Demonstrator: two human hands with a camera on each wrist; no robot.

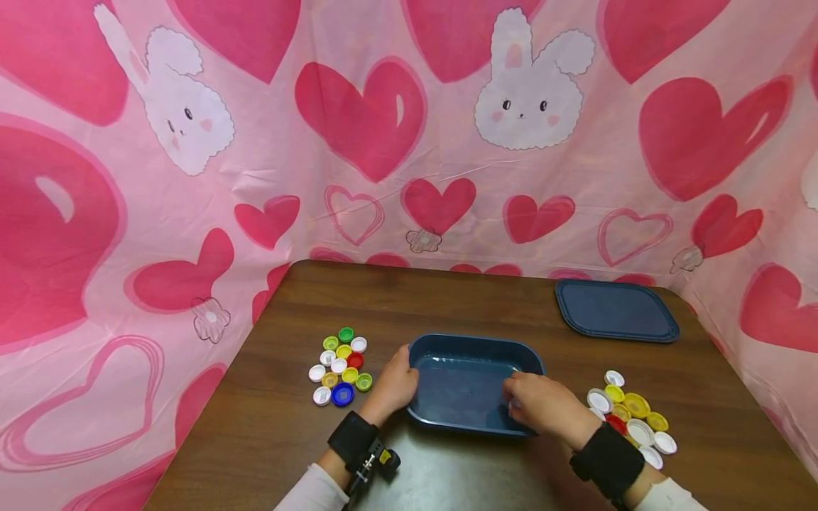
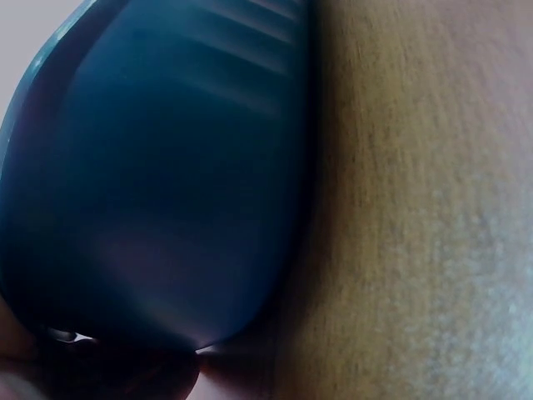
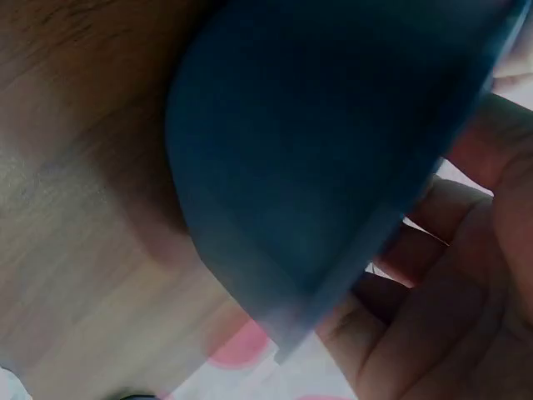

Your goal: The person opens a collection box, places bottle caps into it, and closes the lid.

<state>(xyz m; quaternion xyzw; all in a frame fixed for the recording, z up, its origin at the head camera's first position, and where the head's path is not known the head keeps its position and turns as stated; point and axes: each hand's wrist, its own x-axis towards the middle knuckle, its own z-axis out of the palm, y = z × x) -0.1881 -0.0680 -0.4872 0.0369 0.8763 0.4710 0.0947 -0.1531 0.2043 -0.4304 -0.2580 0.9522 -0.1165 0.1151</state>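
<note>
A dark blue rectangular container [image 1: 469,387] stands on the wooden table, its inside facing up. At its left end, my left hand [image 1: 395,383] grips the rim. My right hand [image 1: 543,403] reaches over the right end with its fingers bent down on the inner side. A small pale patch shows by those fingertips; whether it is a held thing I cannot tell. In the right wrist view the fingers [image 3: 416,242] pass behind the container wall [image 3: 283,167], which hides their tips. The left wrist view is mostly filled by the outer wall [image 2: 166,192].
Left of the container lies a cluster of colored bottle caps [image 1: 342,394], white, yellow, green, red and blue. Another cluster of caps [image 1: 636,405], mainly white and yellow, lies to the right. A flat dark blue lid [image 1: 616,310] rests at the back right. A heart-patterned cloth [image 1: 358,234] hangs behind.
</note>
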